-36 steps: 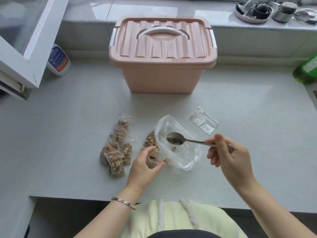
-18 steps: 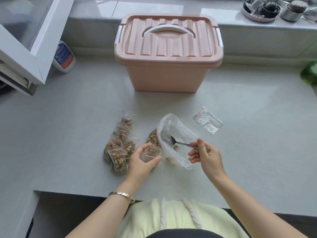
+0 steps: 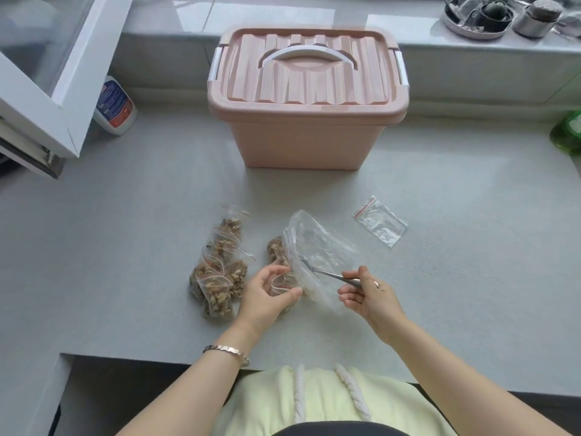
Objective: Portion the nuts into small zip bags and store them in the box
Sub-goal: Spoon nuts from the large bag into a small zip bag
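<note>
As the left hand [image 3: 267,294] pinched the limp zip bag [image 3: 280,286] by its rim, the right hand [image 3: 367,294] held a spoon [image 3: 327,273], perhaps empty.

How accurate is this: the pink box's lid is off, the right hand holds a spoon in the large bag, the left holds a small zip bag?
One error: the head view shows the lid closed on the pink box. The rest stands.

Filled zip bags [image 3: 220,272] beside big bag [image 3: 317,247], lidded box [image 3: 308,133] behind.
</note>
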{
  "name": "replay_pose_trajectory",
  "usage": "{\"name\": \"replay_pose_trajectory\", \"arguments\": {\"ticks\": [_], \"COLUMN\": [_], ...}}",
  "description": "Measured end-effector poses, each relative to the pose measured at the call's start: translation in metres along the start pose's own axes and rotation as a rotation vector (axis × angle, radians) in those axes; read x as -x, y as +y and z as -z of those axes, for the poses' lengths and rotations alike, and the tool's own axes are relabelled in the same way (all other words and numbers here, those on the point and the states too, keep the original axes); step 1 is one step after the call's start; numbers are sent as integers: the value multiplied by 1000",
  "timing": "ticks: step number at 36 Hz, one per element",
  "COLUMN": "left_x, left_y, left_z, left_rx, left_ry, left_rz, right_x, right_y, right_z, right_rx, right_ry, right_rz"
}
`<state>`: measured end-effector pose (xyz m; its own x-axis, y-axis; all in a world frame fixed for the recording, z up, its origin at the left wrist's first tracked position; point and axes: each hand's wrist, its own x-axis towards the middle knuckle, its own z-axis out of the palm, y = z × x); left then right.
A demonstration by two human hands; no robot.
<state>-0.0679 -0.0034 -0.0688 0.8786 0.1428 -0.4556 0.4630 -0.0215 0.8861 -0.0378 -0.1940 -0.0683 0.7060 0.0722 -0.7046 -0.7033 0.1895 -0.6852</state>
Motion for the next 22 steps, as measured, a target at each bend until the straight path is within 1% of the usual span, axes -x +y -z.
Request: {"name": "replay_pose_trajectory", "arguments": {"ticks": [5, 10, 16, 22], "left_x": [0, 2, 1, 4], "left_y": [0, 2, -1, -1], "left_z": [2, 1, -1, -4], "left_rx": [-50, -72, -128, -155], "left_ry": [-33, -30, 7, -27], "left_rz": [-25, -14, -28, -29], "right_x": [-2, -3, -3, -3], "right_y": [-4, -4, -15, -21], "right_z": [11, 12, 19, 16], "right_rx": [-55, -40, 42, 166], "right_ry": [-16, -37, 24, -9], "right_rz": [-38, -40, 73, 97]}}
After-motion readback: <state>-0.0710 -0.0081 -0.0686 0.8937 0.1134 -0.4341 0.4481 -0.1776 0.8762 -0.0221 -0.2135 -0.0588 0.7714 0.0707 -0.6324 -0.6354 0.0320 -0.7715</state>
